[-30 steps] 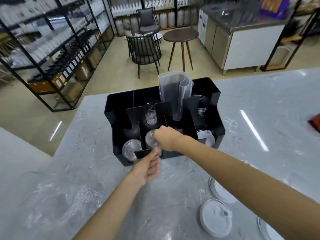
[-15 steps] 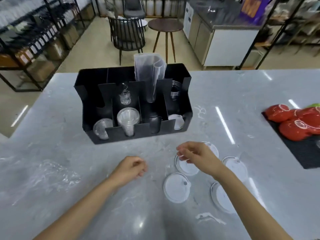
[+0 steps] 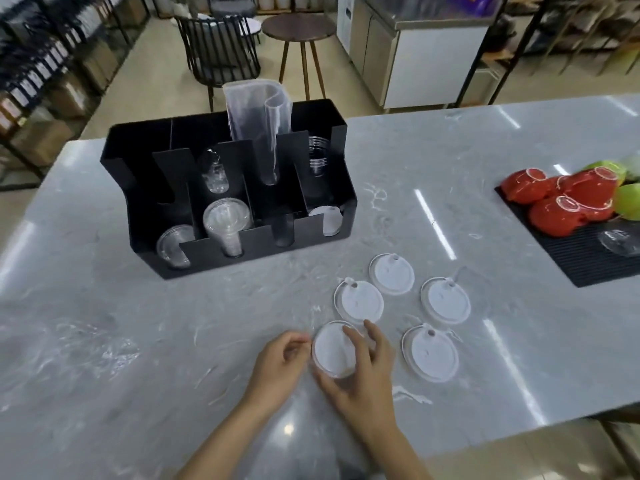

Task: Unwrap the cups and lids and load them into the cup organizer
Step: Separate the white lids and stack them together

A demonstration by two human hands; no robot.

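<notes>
- A white lid [image 3: 333,349] is held just above the near part of the grey bench [image 3: 104,341] by the right hand [image 3: 360,375]. Its fingers [image 3: 351,337] are curled over the far edge of the lid, and the thumb is under the near edge.
- The left hand [image 3: 278,367] is right beside the lid, on its left. Its fingers are curled in, with the tips close to the lid's edge. Whether they touch it cannot be told.
- Four more lids [image 3: 391,274] are laid flat on the bench, just right of and beyond the held one.
- The black cup organizer [image 3: 145,209] is stood farther back on the left. Clear cups [image 3: 227,223] are seen in its near slots, and one white lid [image 3: 327,220] is in its right slot.
- A tall clear plastic sleeve [image 3: 258,116] is stood up in the back of the organizer.
- Crumpled clear wrap [image 3: 86,351] is left on the bench at the near left.
- Red bowls [image 3: 561,199] are piled on a black mat [image 3: 571,258] at the far right.
</notes>
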